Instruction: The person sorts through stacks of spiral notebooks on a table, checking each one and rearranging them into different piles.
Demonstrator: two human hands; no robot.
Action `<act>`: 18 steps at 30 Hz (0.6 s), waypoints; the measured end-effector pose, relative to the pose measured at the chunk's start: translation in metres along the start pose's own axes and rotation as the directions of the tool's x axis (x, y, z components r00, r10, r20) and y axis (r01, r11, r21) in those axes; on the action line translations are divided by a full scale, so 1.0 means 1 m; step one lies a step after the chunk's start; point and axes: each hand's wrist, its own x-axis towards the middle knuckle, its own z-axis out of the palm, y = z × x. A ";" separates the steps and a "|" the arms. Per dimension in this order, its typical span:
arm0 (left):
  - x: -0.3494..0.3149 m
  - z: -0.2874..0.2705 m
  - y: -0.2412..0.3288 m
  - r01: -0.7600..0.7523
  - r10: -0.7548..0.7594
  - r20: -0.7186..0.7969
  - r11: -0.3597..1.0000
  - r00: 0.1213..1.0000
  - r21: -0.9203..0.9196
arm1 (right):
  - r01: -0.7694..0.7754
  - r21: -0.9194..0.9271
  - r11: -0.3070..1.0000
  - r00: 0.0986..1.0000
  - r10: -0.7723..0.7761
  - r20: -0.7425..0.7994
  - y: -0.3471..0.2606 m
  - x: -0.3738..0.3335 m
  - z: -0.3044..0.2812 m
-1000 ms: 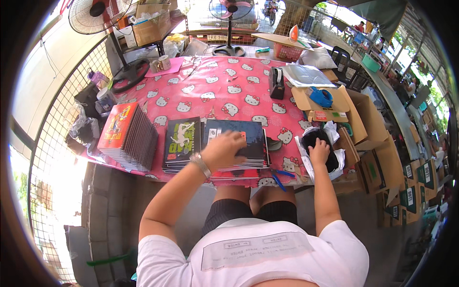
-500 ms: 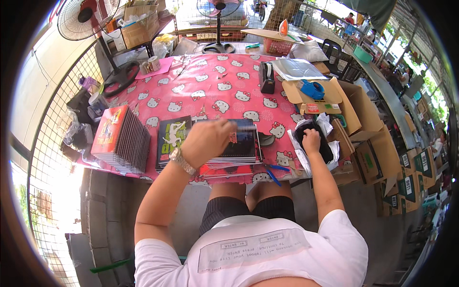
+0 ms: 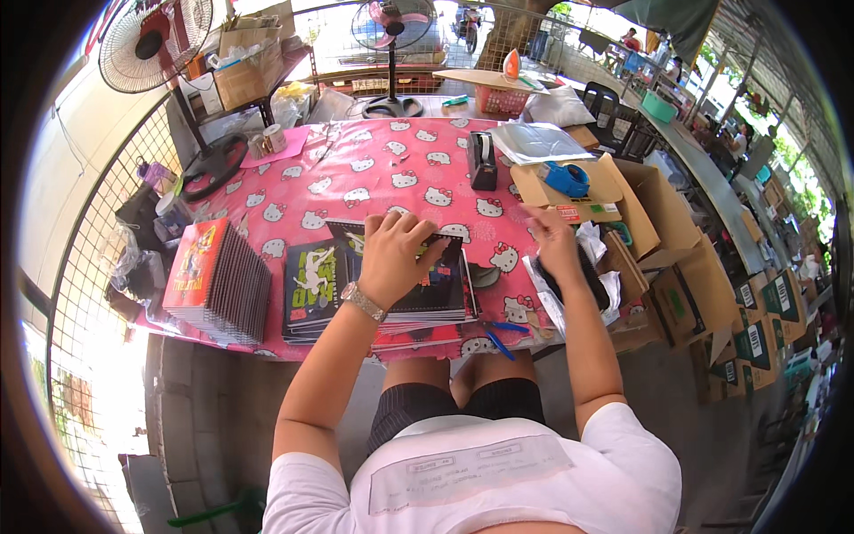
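Flanking stacked notebooks (image 3: 440, 296), cardboard boxes (image 3: 689, 298), apparently pliers (image 3: 508, 327)

Both forearms (image 3: 325, 369) extend forward, the left hand (image 3: 389, 267) with fingers (image 3: 406, 224) bent, the right hand (image 3: 559, 251) angled inward.

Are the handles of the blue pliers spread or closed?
Spread: the blue pliers have their two handles angled apart in a V, beside the notebook stack. The jaws are too small to tell.
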 end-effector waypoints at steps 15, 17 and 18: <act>-0.008 -0.010 0.017 -0.005 0.005 -0.013 0.999 1.000 -0.034 | 0.112 0.343 0.933 0.959 -0.192 0.208 -0.103 -0.024 0.021; -0.009 -0.012 0.020 0.005 -0.005 -0.016 1.000 1.000 -0.022 | 0.027 0.360 0.933 0.951 -0.136 0.279 -0.103 -0.029 0.020; -0.009 -0.013 0.021 0.005 -0.005 -0.018 1.000 1.000 -0.022 | -0.060 0.369 0.928 0.933 -0.080 0.352 -0.103 -0.030 0.018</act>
